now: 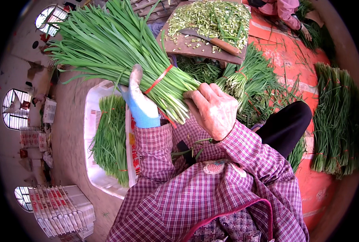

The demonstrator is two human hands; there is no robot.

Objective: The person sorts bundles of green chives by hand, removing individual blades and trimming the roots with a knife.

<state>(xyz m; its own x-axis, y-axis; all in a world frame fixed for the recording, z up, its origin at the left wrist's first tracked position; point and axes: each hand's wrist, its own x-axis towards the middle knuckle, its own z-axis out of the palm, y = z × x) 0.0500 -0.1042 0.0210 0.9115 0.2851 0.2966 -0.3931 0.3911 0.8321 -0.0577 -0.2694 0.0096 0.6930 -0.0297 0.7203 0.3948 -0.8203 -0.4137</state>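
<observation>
So the left hand [141, 103], in a blue and pale glove, is wrapped around a big bunch of long green stems [123, 54], with the thumb laid up along the near side and the other fingers mostly hidden behind the stems. The bunch is held tilted up in front of the chest, leaves fanned out to the upper left and pale cut ends pointed to the lower right. It's cinched near those ends by an orange-red band [159, 79]. The bare right hand [213, 107] is curled against the cut ends, fingers bent and bunched close (whether anything's actually pinched in there can't be told from this angle). Just beyond, a low board [181, 47] is covered with chopped stem bits [207, 18], and a wooden-handled knife [223, 45] is laid across its near side. More greens [254, 76] are heaped to the right of it. Off to the left, a white crate [89, 137] is loaded with tied greens [111, 141]. Farther right, banded bundles [334, 121] are lined up by an orange-red sheet [316, 191], and at the top a co-worker's hand [306, 33] is seen beside more greenery. Way over left, white crates [60, 209] are stacked.
</observation>
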